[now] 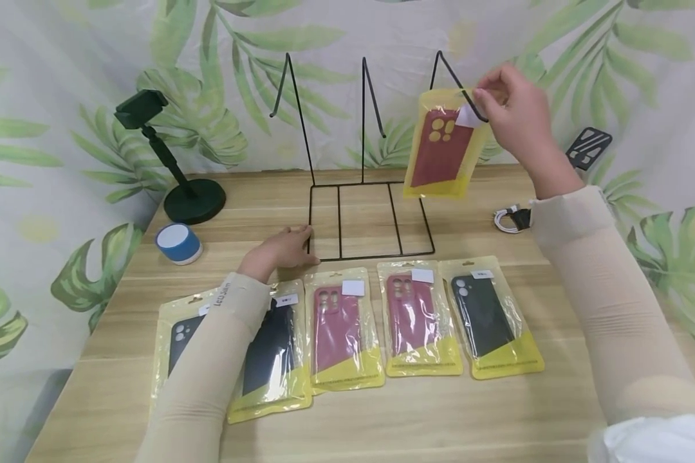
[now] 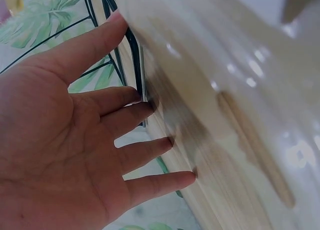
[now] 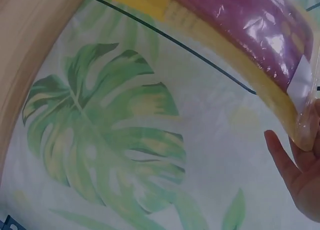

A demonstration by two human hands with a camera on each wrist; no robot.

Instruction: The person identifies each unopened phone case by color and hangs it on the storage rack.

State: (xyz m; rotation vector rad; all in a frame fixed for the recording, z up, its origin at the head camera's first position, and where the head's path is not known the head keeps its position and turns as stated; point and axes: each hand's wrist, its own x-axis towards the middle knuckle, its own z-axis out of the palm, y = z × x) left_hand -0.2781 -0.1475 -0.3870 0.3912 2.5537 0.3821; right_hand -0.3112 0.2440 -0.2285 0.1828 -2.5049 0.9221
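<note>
In the head view, my right hand (image 1: pixel 515 112) pinches the top edge of a yellow-clear pouch with a dark red phone case (image 1: pixel 443 151) inside. The pouch hangs upright at the right hook (image 1: pixel 457 80) of a black wire display rack (image 1: pixel 376 256); I cannot tell whether the hook passes through its hole. The red case (image 3: pixel 245 29) also shows in the right wrist view, the hand (image 3: pixel 305 175) at its top. My left hand (image 1: pixel 284 249) touches the rack's front left base corner, with fingers extended and spread in the left wrist view (image 2: pixel 100 125).
Several pouched cases lie in a row in front, including a red one (image 1: pixel 338 328) and a black one (image 1: pixel 483 315). At left stand a dark green phone stand (image 1: pixel 194 200) and a blue-white round device (image 1: pixel 178 243). A coiled white cable (image 1: pixel 504 220) lies right, below a black item (image 1: pixel 589 148).
</note>
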